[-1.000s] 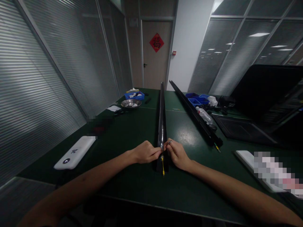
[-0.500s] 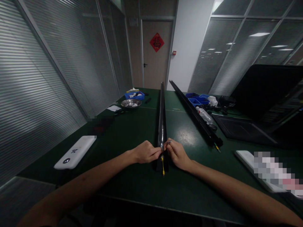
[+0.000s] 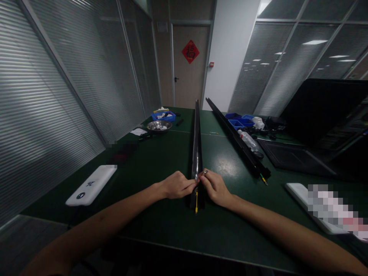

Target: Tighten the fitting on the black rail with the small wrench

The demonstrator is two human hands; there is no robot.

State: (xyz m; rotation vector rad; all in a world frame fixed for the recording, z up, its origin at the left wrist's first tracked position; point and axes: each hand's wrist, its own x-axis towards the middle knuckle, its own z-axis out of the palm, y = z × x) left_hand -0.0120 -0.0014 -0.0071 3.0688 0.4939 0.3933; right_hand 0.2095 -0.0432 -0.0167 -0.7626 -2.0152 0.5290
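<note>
A long black channel-shaped rail lies lengthwise on the green table, pointing away from me. My left hand is closed at its near end from the left, fingertips and thumb meeting at the rail. From the right, my right hand pinches at the same spot, a ring on one finger. Whether the fingers grip the rail's edge or a small part inside it is hidden. Just below the fingertips, a short yellow wire with a metal end hangs out of the rail's near end.
A second black rail lies slantwise to the right, beside a plastic bottle and blue bins. At the far left are a metal bowl and a blue tray. White devices flank both sides.
The yellow wire's free end has swung slightly to the left. Both hands stay at the same place on the rail, with only tiny finger shifts.
</note>
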